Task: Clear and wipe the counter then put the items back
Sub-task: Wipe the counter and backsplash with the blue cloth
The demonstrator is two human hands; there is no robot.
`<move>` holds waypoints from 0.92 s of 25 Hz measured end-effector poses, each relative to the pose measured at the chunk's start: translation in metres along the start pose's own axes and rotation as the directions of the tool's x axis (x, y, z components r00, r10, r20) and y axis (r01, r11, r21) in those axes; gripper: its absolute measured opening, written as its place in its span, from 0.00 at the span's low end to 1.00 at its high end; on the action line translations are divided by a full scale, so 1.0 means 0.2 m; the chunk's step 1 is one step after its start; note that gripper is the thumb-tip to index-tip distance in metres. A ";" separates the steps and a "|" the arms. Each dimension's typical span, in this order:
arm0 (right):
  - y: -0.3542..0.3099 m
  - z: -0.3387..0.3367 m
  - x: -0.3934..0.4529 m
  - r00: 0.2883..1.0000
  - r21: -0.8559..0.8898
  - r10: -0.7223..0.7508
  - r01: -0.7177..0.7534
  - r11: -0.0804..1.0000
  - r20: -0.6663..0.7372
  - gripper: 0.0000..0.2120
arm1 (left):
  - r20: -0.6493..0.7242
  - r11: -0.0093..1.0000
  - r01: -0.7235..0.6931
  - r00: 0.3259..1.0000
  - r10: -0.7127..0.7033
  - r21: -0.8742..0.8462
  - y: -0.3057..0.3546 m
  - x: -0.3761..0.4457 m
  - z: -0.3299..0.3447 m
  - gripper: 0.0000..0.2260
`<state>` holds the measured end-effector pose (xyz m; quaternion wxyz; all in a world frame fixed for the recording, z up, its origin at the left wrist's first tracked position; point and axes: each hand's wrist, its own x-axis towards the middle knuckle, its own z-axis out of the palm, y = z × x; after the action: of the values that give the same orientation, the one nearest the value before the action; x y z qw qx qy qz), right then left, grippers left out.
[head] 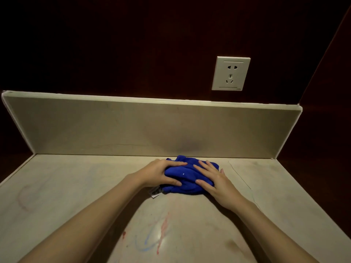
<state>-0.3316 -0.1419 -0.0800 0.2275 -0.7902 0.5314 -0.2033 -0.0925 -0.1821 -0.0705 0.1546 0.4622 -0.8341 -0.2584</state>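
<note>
the left hand (161,172) lay on the left side of a bunched blue cloth (187,179), its fingers reaching over the top of the cloth and its thumb curled along the near edge, so that it gripped the bundle from the side. the right hand (212,180) rested flat on the right part of the same cloth, fingers straight and a little spread, the thumb lying along the near side, pressing down rather than pinching. both bare forearms ran in from the bottom of the view and met at the cloth.

the cloth sat crumpled on the pale stone counter (76,186), close to the back edge and a little right of the middle. a small white label (156,192) stuck out from under it just below the left wrist.

nearer the person, the counter bore red and blue scribble marks (159,232), well apart from the cloth. a fainter reddish curved mark (23,196) showed on the left part of the counter, and a thin dark line (241,177) ran across the surface to the right of the right hand.

behind the cloth rose a low beige backsplash (114,126), with a dim bluish reflection of the cloth on it. above that stood a dark wall (133,44), carrying a white power socket (230,73) up and to the right of the hands.
</note>
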 end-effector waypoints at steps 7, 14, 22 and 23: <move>0.08 -0.01 0.22 0.997 0.014 -0.010 0.011 1.000 -0.075 0.22 | 0.004 0.997 -0.050 0.999 0.050 -0.053 -0.12 0.18 -0.08 0.29; 0.05 -0.01 0.15 0.998 0.124 0.010 -0.003 0.992 -0.058 0.21 | 0.072 0.996 -0.015 0.997 0.022 -0.091 -0.09 0.15 -0.07 0.33; -0.08 0.03 -0.14 0.999 0.119 -0.005 0.009 0.993 -0.034 0.29 | 0.052 0.997 0.008 0.999 -0.004 -0.079 0.02 -0.12 -0.01 0.32; -0.11 0.04 -0.19 1.000 0.113 -0.016 0.019 0.993 -0.023 0.29 | 0.052 0.997 0.018 0.999 -0.015 -0.072 0.04 -0.19 0.01 0.32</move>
<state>-0.3241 -0.0985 -0.0776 0.2643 -0.7783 0.5146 -0.2440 -0.0791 -0.1464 -0.0675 0.1474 0.4563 -0.8241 -0.3015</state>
